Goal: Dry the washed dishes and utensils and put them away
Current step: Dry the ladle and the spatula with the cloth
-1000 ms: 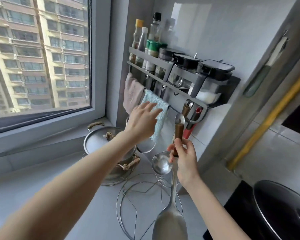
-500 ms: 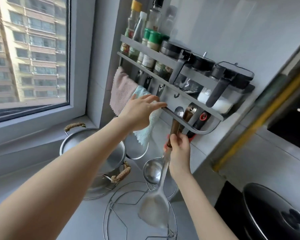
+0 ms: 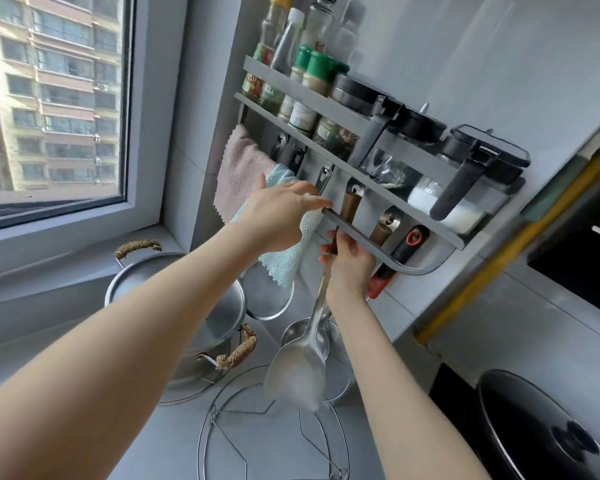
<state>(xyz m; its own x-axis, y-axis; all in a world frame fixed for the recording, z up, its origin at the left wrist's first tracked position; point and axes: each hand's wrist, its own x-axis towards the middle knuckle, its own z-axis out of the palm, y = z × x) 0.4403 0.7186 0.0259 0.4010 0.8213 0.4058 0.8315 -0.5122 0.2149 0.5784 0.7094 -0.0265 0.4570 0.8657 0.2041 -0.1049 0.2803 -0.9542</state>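
— What's at the far left?
— A window (image 3: 49,98) with a block of flats outside, then a lidded pot (image 3: 174,306) with rope handles on the counter (image 3: 167,455).

— Any writing you can read?
— None. The bottles (image 3: 284,46) on the rack (image 3: 309,90) carry labels, but the print is too small and blurred.

— And the hands?
— The left hand (image 3: 278,216) is flat with its fingers straight. The tips are at the rack's rail (image 3: 364,239), over a blue cloth (image 3: 288,261) that hangs beside a pink cloth (image 3: 243,174). The right hand (image 3: 350,261), just beside it and lower, is curled round the wooden handle of the spatula (image 3: 297,372), under the rail.

— So where's the spatula?
— It hangs blade down above the counter, with the top of its handle behind the rail among the hooks. Whether it's caught on a hook, I can't tell.

— What's hidden or cut off?
— The blade covers part of a ladle (image 3: 293,332), and the blue cloth covers part of a round sieve (image 3: 267,303). A wire trivet (image 3: 199,445) runs off the bottom edge. At the far right a black lid (image 3: 534,431) is cut by the frame.
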